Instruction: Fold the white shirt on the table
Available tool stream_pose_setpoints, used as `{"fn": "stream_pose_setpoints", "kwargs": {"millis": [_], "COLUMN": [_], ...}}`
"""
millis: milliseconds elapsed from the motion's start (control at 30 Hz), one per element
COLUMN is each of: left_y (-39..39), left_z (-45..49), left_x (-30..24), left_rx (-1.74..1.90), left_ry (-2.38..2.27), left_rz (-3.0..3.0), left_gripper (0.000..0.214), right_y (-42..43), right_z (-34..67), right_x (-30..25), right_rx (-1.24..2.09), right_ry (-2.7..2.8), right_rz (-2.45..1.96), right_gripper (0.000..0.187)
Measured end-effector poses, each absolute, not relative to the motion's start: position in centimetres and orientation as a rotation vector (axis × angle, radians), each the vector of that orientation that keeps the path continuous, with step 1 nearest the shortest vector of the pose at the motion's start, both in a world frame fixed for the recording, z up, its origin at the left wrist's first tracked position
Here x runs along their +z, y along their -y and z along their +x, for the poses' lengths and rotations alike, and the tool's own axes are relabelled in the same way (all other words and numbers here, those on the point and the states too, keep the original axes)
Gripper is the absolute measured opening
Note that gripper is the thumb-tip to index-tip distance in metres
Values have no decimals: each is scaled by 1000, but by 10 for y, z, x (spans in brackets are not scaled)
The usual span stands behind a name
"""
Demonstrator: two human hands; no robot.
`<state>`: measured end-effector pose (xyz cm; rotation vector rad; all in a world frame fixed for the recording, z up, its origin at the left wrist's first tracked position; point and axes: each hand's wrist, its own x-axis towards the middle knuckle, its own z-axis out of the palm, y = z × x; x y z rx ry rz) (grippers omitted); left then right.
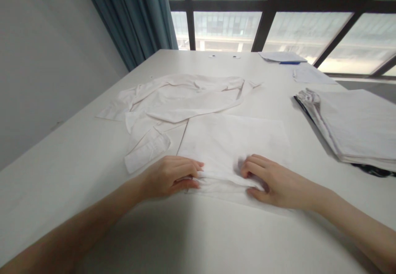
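Observation:
Flat on the table in front of me lies a piece of white cloth (pixel 235 135), its near part gathered into low crosswise wrinkles. My left hand (pixel 175 175) has its fingers and thumb closed on the left end of these wrinkles. On the right, the curled fingers and thumb of my right hand (pixel 272 179) grip the same gathered part; the fingertips are slightly blurred. Beyond, a crumpled white garment (pixel 185 100) spreads out, with a cuff-like end (pixel 148 152) left of the cloth. Whether garment and cloth are one piece, I cannot tell.
A stack of folded white cloth (pixel 365 121) with something black beneath it sits at the right on the white table (pixel 77 142). Papers (pixel 281 56) and a blue pen (pixel 289 63) lie at the far right edge. Behind are a blue curtain (pixel 133 14) and windows.

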<state>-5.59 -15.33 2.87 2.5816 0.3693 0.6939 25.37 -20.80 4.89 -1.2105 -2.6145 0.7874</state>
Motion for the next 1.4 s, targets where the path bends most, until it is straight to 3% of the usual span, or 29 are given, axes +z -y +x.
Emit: {"fn": "stream_pose_setpoints", "kwargs": {"millis": [233, 500, 667, 833, 967, 1033, 1400], "left_y": [155, 162, 162, 164, 165, 165, 166], "left_z": [-53, -47, -46, -47, -45, -44, -45], "left_x": [31, 27, 26, 26, 27, 26, 24], "left_rx": [630, 523, 521, 472, 466, 485, 628], "left_ry": [-404, -626, -592, -434, -458, -463, -412], "left_rz": [2392, 2409, 2494, 2764, 2752, 2741, 2791], "left_gripper": [22, 19, 21, 39, 23, 32, 18], "right_y": [205, 193, 197, 197, 196, 197, 202], "right_z": [260, 270, 269, 275, 275, 274, 284], "right_x": [50, 46, 43, 40, 44, 46, 68], "right_rx": [975, 1217, 1162, 1106, 1015, 971, 948], "right_ry": [2541, 2312, 2303, 2220, 2404, 2471, 2590], "right_rz": [-1173, -1142, -1206, -1198, -1125, -1150, -1314], "right_gripper": [32, 15, 15, 10, 19, 22, 15]}}
